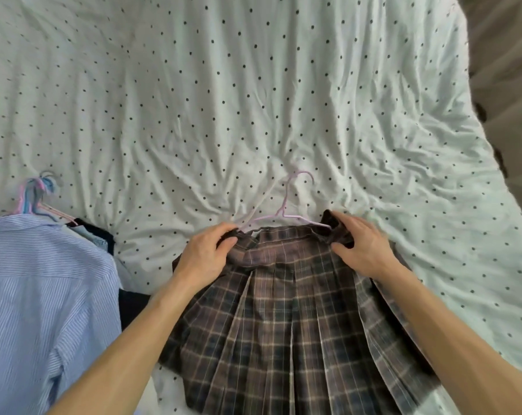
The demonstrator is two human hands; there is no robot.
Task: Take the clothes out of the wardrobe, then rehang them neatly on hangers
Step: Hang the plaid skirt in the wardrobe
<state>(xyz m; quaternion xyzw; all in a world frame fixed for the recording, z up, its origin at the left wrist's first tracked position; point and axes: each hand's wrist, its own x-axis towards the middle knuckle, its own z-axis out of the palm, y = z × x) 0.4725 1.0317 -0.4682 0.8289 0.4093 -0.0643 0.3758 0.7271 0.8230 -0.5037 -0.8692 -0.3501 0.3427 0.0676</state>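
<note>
Plaid pleated skirt [283,324] is right under you, flat on the polka-dot duvet [224,100] that spreads out beyond it. Left of the skirt lies a blue striped shirt [38,295]. Your left hand [206,256] and right hand [361,250] each pinch one end of the skirt's waistband, fingers curled in. A thin lilac hanger [283,202] pokes out just past that waistband. Looks soft, light and floppy to me, so grab the waistband ends, not the pleats.

ends of pink hanger [282,211] inside plaid skirt [283,310] waistband; skirt hem and striped shirt [38,295] partly off-frame
</note>
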